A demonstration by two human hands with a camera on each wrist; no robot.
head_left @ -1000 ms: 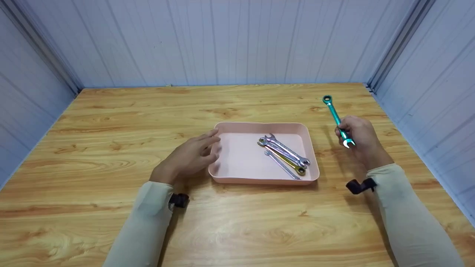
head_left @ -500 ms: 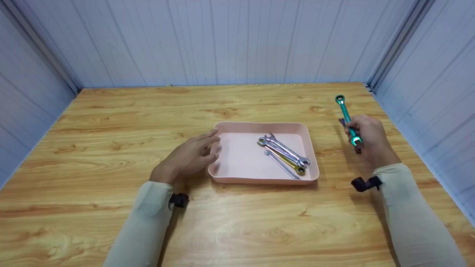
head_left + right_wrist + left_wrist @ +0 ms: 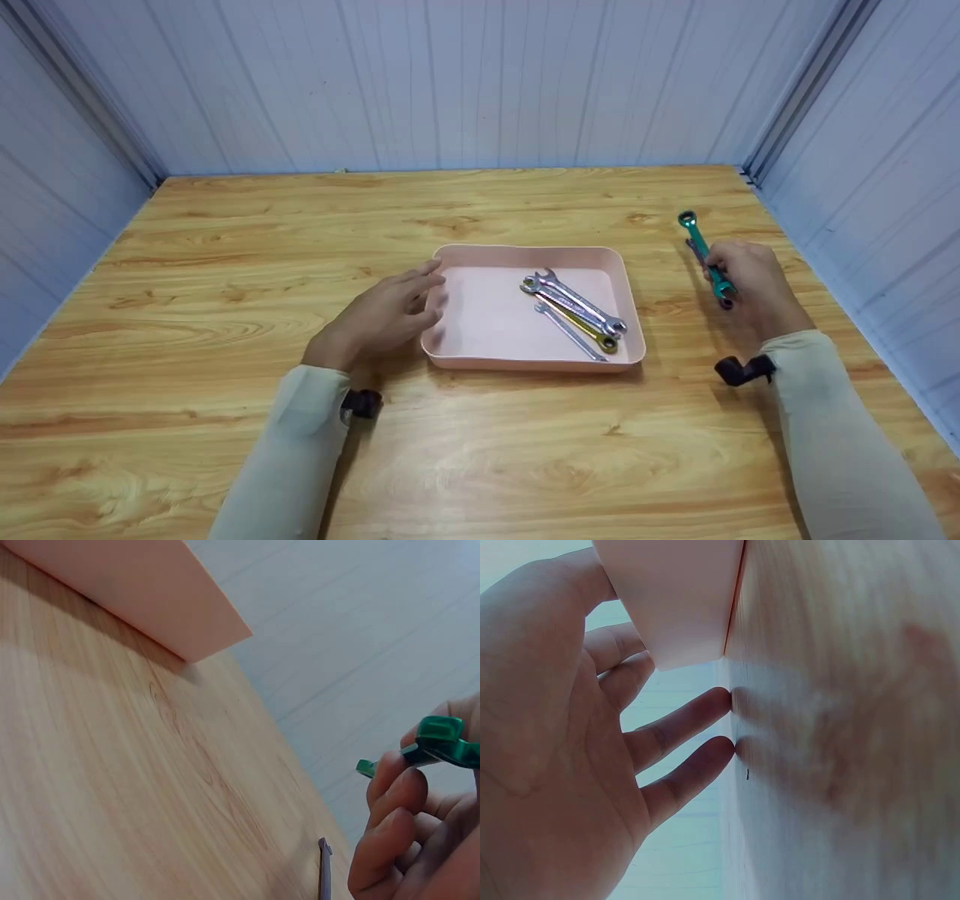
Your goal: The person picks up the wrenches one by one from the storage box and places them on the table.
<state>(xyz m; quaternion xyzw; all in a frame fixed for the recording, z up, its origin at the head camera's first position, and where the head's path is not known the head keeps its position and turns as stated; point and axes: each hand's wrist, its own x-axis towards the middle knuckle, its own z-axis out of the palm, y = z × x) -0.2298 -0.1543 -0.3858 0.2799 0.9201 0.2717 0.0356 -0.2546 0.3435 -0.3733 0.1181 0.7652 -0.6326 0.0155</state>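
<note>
Green wrench: clamped between curled fingers and thumb of the right hand, outside the pink tray, toward 2 to 3 o'clock from tray centre. Ring end directed to 11 o'clock, open-jaw end to 5 o'clock. Raised above the tabletop in the right wrist view.

Purple wrench: flat on the tabletop, beneath the green wrench and along nearly the same axis. Largely covered in the head view; contact between the two not determinable.

Left hand: at the 9 o'clock wall of the tray. Fingers apart and extended, unclamped. Two fingertips on the tabletop in the left wrist view, others just beside the tray corner; pressure on the wall not determinable.

Tray contents: two silver wrenches uppermost, with gold wrench partly beneath and small silver wrench alongside at 7 o'clock. All slanted from 11 toward 5 o'clock, with lower ends near the 4 o'clock corner.

Edges and room: broad strip of tray floor between wrench heads and 9 o'clock wall. Strip of wood between 3 o'clock tray wall and right hand. Table edge near the right hand at 3 o'clock, bounded by the right wall. Far table edge at 12 o'clock, against the back wall. Wide wood surface at 6 o'clock, between both forearms.
</note>
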